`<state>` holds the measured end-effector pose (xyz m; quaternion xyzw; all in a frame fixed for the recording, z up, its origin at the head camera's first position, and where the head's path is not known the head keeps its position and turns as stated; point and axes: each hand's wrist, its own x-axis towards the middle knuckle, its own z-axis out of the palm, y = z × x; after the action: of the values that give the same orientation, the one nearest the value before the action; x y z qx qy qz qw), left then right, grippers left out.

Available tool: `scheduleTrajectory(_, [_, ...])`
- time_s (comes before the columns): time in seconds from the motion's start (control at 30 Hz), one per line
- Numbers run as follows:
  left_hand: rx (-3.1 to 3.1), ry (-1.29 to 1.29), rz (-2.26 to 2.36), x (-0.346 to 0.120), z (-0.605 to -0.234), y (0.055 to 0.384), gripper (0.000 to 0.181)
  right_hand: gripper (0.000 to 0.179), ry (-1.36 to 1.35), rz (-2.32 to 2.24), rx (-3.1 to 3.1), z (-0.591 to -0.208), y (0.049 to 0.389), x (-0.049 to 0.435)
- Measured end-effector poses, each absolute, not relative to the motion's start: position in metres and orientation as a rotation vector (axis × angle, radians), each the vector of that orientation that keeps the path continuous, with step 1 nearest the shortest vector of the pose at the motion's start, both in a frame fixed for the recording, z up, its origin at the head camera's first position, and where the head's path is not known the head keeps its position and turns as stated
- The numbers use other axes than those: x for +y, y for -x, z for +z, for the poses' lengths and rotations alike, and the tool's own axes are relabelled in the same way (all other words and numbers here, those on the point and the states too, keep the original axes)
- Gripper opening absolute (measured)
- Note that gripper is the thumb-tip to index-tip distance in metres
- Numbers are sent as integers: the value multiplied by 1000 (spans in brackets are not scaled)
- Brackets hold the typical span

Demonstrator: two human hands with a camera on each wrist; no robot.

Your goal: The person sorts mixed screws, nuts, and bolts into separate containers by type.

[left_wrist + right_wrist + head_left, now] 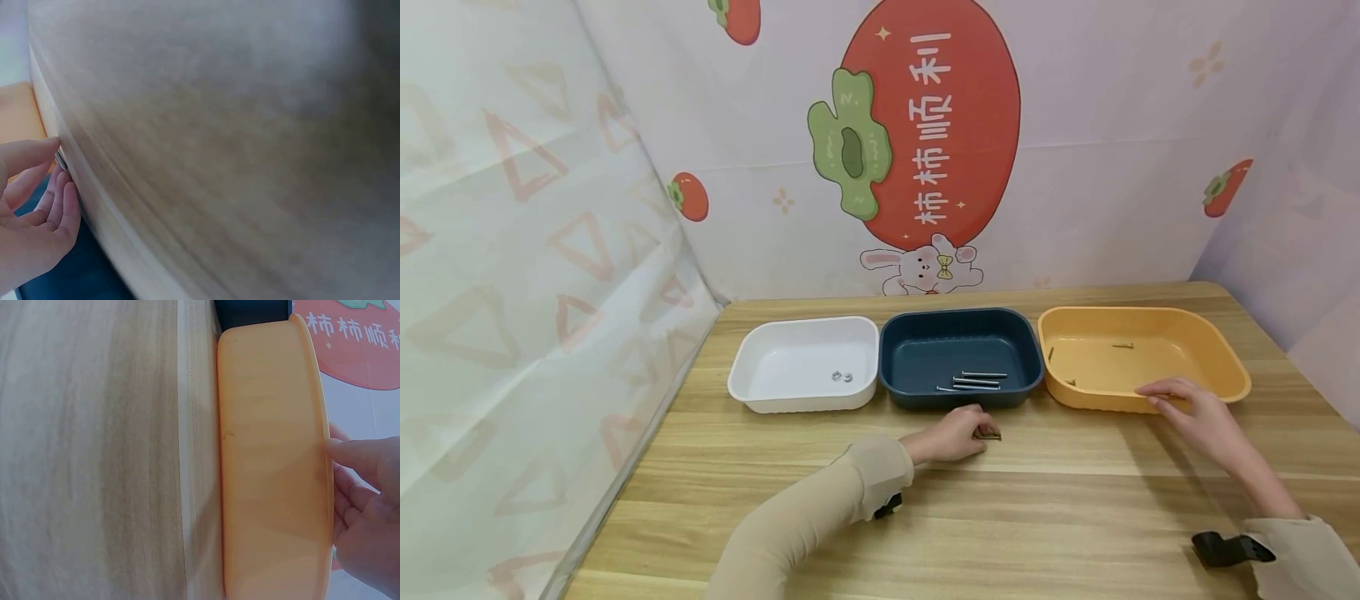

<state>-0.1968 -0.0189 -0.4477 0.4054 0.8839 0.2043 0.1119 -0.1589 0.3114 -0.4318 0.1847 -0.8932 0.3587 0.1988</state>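
Near the front of the dark blue tray (pixel 962 322), my left hand (pixel 955 435) pinches a small screw (pixel 988 437) at the tabletop. The screw (pixel 60 161) shows between thumb and fingertips in the left wrist view; most of it is hidden there. My right hand (pixel 1201 418) is at the front rim of the yellow tray (pixel 1150 317). In the right wrist view the thumb of that hand (pixel 369 500) lies on the rim, with the fingers curled behind it, gripping the tray wall. Several short screws lie in the yellow tray, including one screw (pixel 1123 345).
Several long screws (pixel 976 382) lie in the dark blue tray. A white tray (pixel 805 403) at the left holds two small nuts (pixel 842 377). The three trays stand in a row along the back of the wooden table (pixel 1037 517), before a printed cloth (pixel 1097 208).
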Motion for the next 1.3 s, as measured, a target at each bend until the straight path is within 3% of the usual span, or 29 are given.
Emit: scheduleTrajectory(1.3, [2563,-1207,673,-6,-440,194,14,10,-541,1017,-2476,-431,158,311])
